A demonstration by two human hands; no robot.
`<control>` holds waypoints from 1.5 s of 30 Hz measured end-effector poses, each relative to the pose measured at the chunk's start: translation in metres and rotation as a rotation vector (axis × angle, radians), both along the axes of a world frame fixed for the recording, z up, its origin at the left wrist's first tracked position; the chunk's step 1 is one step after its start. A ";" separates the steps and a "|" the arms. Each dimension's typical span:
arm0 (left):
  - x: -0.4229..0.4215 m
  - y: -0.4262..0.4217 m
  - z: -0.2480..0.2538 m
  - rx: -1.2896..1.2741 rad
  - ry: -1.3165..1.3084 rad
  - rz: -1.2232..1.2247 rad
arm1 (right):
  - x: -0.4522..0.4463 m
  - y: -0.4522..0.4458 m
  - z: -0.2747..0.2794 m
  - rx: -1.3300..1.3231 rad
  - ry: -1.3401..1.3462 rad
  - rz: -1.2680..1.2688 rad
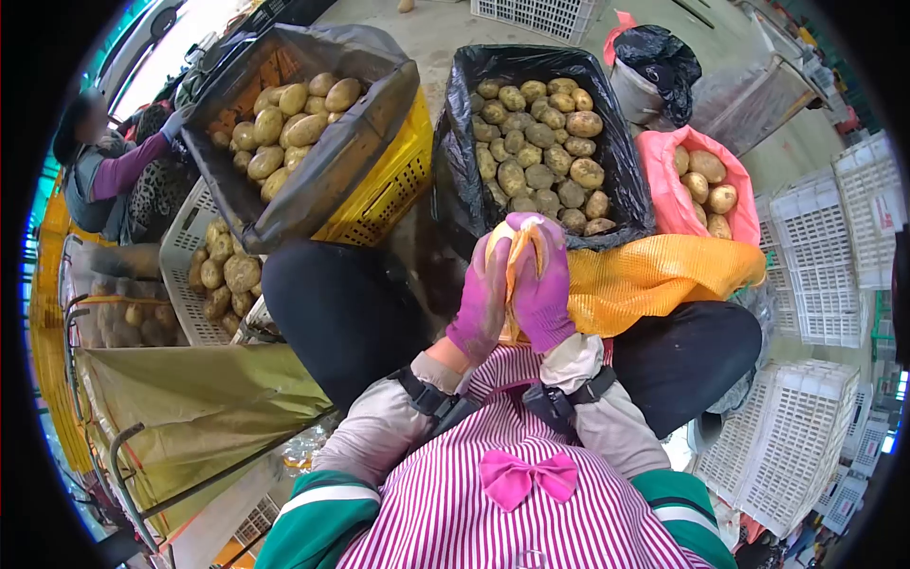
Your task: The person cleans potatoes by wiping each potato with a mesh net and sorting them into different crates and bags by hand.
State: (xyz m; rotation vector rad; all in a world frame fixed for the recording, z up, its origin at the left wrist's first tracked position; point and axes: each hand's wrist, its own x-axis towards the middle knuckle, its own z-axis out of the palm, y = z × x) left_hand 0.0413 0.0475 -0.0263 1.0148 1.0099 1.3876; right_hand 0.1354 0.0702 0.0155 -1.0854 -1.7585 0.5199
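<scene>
My left hand (pixel 482 299) and my right hand (pixel 543 289), both in purple-pink gloves soiled with dirt, are pressed together in front of my lap. Closed between them is an orange cloth (pixel 518 254). Beside it shows a pale yellow rounded surface that looks like a potato (pixel 497 237), mostly hidden by my fingers. Just beyond my hands stands a crate lined with a black plastic bag (pixel 445 175), full of dirt-covered potatoes (pixel 540 152). An orange mesh sack (pixel 664 275) lies over my leg, close to my right hand.
At left, a yellow crate (pixel 393 185) with a dark liner holds cleaner potatoes (pixel 284 133); a white crate (pixel 180 261) holds more. A pink bag (pixel 654 156) of potatoes stands right. Stacked white crates (pixel 820 256) line the right side. A co-worker (pixel 114 180) sits far left.
</scene>
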 end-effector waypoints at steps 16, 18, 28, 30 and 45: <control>-0.010 -0.007 0.045 0.086 -0.393 -0.234 | 0.037 0.011 0.013 -0.414 0.607 0.167; -0.007 0.005 0.033 -0.403 -1.209 -0.326 | 0.020 0.002 0.027 -0.016 0.053 0.121; -0.019 -0.002 0.041 0.232 -0.050 -0.182 | 0.030 0.036 0.022 -0.697 0.682 -0.006; -0.019 0.001 0.031 -0.102 -0.453 -0.259 | 0.030 0.023 0.034 -0.582 0.669 0.096; -0.021 -0.004 0.043 0.064 0.086 -0.310 | 0.044 0.021 0.017 -0.707 0.636 -0.054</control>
